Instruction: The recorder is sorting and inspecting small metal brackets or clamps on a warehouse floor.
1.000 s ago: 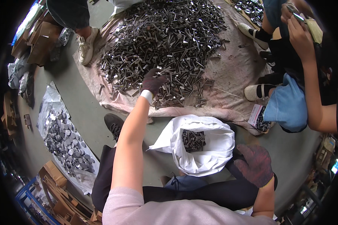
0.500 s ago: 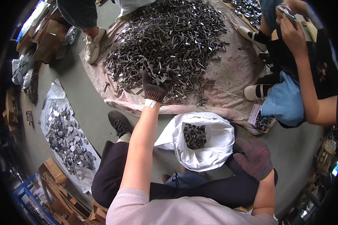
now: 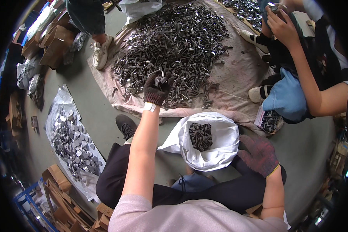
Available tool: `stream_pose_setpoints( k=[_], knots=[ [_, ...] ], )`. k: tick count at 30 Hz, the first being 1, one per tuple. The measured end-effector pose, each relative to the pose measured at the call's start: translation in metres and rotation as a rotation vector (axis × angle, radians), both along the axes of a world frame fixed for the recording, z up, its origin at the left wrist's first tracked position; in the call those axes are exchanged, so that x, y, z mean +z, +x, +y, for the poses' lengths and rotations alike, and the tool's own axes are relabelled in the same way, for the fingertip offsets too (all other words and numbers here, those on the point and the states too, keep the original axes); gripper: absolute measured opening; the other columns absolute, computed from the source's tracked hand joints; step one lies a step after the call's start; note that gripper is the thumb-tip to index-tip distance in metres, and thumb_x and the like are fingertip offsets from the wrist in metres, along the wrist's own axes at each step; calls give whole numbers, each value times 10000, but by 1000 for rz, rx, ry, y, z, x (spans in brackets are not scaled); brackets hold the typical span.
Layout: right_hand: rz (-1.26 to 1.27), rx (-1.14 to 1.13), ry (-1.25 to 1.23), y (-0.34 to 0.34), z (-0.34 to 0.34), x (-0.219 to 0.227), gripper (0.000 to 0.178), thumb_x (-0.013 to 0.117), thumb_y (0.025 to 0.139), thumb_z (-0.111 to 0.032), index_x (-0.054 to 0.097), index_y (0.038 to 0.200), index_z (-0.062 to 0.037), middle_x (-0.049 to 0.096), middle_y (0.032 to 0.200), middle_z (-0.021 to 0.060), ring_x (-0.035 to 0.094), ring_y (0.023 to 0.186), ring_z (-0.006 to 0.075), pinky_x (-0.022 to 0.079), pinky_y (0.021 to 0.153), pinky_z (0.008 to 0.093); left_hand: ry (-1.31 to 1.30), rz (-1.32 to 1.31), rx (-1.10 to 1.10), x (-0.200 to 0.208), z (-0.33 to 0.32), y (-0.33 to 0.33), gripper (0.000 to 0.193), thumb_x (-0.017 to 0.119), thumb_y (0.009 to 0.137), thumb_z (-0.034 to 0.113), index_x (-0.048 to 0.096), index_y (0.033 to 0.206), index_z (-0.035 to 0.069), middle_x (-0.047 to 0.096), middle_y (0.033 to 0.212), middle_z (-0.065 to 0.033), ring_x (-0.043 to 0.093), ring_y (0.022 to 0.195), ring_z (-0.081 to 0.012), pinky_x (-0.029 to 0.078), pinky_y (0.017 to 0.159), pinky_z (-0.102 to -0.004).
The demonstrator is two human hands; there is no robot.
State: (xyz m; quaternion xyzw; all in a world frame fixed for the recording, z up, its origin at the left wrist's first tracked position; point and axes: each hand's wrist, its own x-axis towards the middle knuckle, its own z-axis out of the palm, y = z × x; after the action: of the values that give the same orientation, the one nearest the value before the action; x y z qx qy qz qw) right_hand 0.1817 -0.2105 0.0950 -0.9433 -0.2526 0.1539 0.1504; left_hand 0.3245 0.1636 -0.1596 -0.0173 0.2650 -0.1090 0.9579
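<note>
My left hand [image 3: 156,89], in a dark knitted glove, is at the near edge of a big heap of T-shaped metal pieces [image 3: 178,42]. Its fingers curl up around a few of these pieces. Close to my lap stands a white sack [image 3: 224,156], its mouth rolled open, with more dark metal pieces [image 3: 200,137] inside. Beside the sack's right rim, my right hand [image 3: 259,155] wears a dark reddish glove. Its fingers are loosely stretched out, and nothing shows in them.
A pinkish cloth [image 3: 239,73] lies under the heap. Round metal discs [image 3: 75,143] cover a plastic sheet on the left. Another person's shoe [image 3: 101,53] is by the cloth. At right, a co-worker's hands [image 3: 284,27] hold a small piece near a small box of parts [image 3: 270,120].
My left hand has shifted slightly left, its fingers curling more around the metal pieces. My right hand has moved a little left and up, beside the sack. The view has shifted slightly.
</note>
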Motion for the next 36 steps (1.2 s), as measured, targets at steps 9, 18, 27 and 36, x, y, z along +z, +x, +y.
stream_pose_setpoints(
  k=[9, 18, 27, 36],
  knots=[
    [12, 1, -44, -5, -1, 0, 443, 719, 814, -294, 597, 1190, -96, 643, 902, 119, 632, 840, 340, 510, 737, 458, 53, -157, 285, 32, -10, -16, 486, 482, 941, 530, 638, 1201, 151, 675, 1187, -166, 608, 1124, -418, 397, 1036, -664],
    [-17, 19, -21, -8, -3, -8, 455, 720, 817, -316, 623, 1199, -90, 669, 931, 133, 649, 865, 348, 520, 770, 460, -2, -133, 222, 23, 10, -31, 358, 481, 988, 263, 614, 1264, 79, 704, 1181, -114, 714, 853, -269, 564, 823, -512],
    [143, -34, -138, -8, 3, -4, 467, 701, 843, -310, 641, 1232, -59, 683, 1130, 185, 656, 1027, 368, 521, 896, 436, 207, -132, 291, 44, 2, -46, 700, 588, 875, 464, 463, 1388, 6, 551, 1330, -259, 529, 1217, -495, 459, 1021, -599],
    [139, -40, -111, -6, 2, -6, 477, 701, 840, -305, 636, 1246, -63, 689, 1117, 176, 662, 1001, 364, 526, 878, 426, 43, -345, 281, 73, -10, -52, 839, 488, 859, 709, 477, 1408, 75, 528, 1410, -206, 484, 1304, -424, 344, 1091, -637]
  ],
)
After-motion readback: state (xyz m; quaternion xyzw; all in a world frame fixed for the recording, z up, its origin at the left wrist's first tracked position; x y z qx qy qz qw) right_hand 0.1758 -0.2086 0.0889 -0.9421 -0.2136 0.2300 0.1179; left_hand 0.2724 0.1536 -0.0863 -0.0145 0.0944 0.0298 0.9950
